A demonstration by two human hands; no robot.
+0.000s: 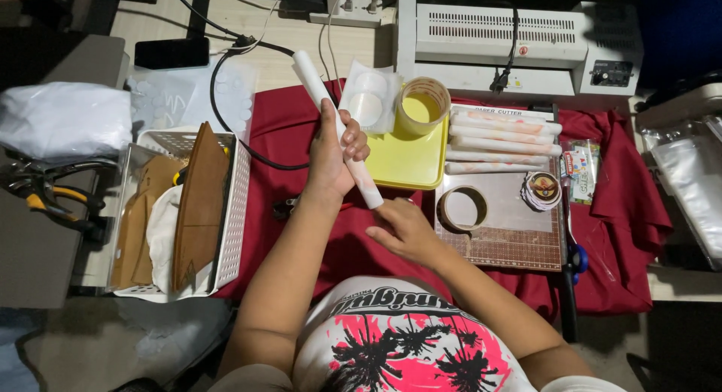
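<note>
The rolled-up white sheet (335, 125) is the main thing here, sitting in the left hand (335, 155) over the middle of the red cloth (301, 129) on the worktop. The fingers are wrapped snugly round the lower half of the roll, so it stays tight and doesn't spring open, and it's tilted with its top end pointing toward the far edge. The right hand (402, 230) is just under the roll's bottom end, fingers loosely spread with one tip at or right beside the end, holding nothing, probably steadying or evening up that end.

Just to the right of the roll there's a yellow tray (406, 163) with a tape roll (423, 105) standing at its far end, and a few more rolled sheets (500, 133) stacked side by side on the cutting board (511, 238), which looks like a pile of finished ones kept within reach. A second tape ring (462, 209) lies flat on the board. A white basket (233, 204) with brown card pieces sits at the left edge, and a laminator (519, 42) runs along the far edge.
</note>
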